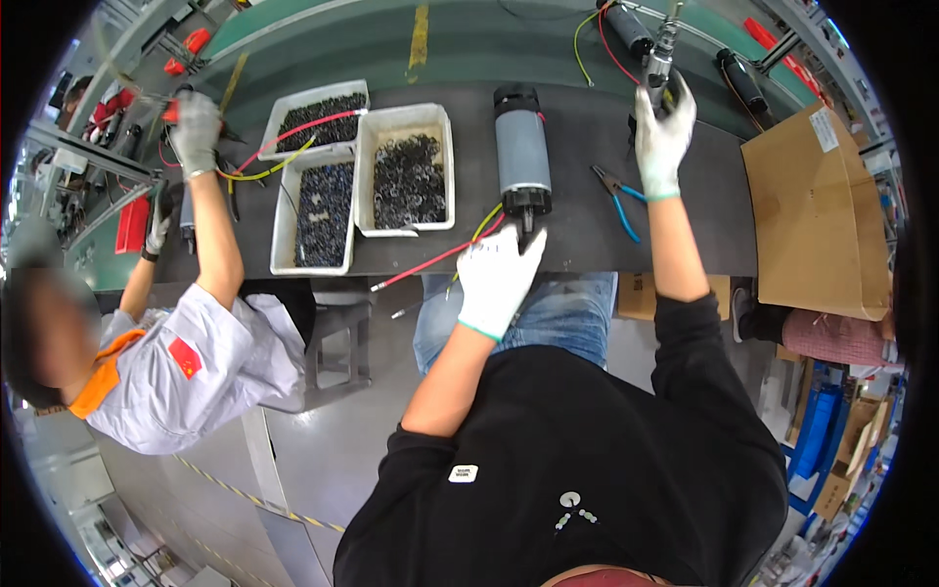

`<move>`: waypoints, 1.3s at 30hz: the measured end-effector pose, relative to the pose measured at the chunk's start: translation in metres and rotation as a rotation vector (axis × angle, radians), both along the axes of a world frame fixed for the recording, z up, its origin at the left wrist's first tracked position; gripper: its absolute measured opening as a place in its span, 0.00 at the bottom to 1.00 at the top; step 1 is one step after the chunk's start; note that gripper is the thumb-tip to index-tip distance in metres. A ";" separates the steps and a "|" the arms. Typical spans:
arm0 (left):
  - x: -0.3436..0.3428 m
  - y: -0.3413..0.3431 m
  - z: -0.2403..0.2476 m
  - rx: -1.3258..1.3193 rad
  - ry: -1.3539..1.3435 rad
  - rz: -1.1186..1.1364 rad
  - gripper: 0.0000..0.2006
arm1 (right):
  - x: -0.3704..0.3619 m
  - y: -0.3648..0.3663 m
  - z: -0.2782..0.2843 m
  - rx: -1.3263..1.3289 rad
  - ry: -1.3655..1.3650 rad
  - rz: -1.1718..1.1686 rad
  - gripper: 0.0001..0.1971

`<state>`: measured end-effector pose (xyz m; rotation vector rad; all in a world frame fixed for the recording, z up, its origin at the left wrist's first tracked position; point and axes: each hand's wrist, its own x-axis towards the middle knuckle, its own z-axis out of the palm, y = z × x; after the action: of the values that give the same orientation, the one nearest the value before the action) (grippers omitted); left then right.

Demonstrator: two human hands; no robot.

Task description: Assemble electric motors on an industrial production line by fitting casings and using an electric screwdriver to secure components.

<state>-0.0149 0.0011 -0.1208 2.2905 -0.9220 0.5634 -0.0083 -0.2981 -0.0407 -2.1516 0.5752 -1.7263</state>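
Note:
A grey cylindrical electric motor (523, 147) with black end caps lies on the dark bench, its shaft end toward me. My left hand (499, 279), in a white glove, is at that end, with thumb and forefinger on either side of the shaft. Red and yellow-green wires (440, 256) run from the motor past this hand. Farther away on the right, my gloved right hand (667, 142) is closed around the lower part of a silver, upright power screwdriver (660, 61). Blue-handled pliers (618, 203) lie between my hands, touching neither.
White bins (450, 171) of small black rings and parts stand left of the motor. An open cardboard box (817, 210) is at the right edge. More motors (626, 29) lie at the far right. A co-worker (196, 342) works on my left, a gloved hand (196, 132) raised.

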 end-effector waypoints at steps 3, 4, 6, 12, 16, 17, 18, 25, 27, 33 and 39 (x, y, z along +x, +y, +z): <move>0.013 0.009 0.052 -0.181 0.308 -0.088 0.14 | -0.020 0.068 -0.006 -0.051 0.160 0.168 0.25; 0.017 0.008 0.064 -0.274 0.471 -0.142 0.15 | -0.021 0.080 -0.015 -0.055 0.353 0.336 0.26; 0.051 -0.023 0.058 -0.334 0.236 -0.128 0.21 | 0.005 0.106 -0.036 0.285 0.521 0.503 0.29; 0.108 -0.076 -0.008 -0.422 0.695 -0.244 0.35 | 0.056 0.088 -0.113 0.180 0.949 0.180 0.37; 0.091 -0.080 -0.006 -0.662 0.748 -0.421 0.36 | 0.050 0.090 -0.115 0.675 0.628 0.504 0.49; 0.092 -0.077 -0.004 -0.691 0.748 -0.434 0.36 | 0.049 0.099 -0.106 0.650 0.619 0.519 0.49; 0.092 -0.072 -0.004 -0.723 0.750 -0.437 0.37 | 0.041 0.113 -0.090 0.701 0.536 0.611 0.51; 0.066 -0.049 0.010 -0.713 0.517 -0.352 0.38 | 0.074 0.118 -0.014 0.753 0.338 0.818 0.57; 0.043 -0.037 0.010 -0.655 0.383 -0.244 0.37 | 0.131 0.118 0.009 0.663 0.442 0.670 0.56; 0.002 0.013 0.036 -0.616 0.418 -0.498 0.43 | 0.343 0.084 0.028 0.494 0.822 0.207 0.54; 0.006 0.053 0.025 -0.246 0.422 -0.696 0.40 | 0.414 0.060 -0.023 0.456 1.100 0.070 0.44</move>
<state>-0.0091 0.0544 -0.0957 1.6228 -1.2497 -0.1032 0.4062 -0.2380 -0.0632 -2.5256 0.9875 -0.1710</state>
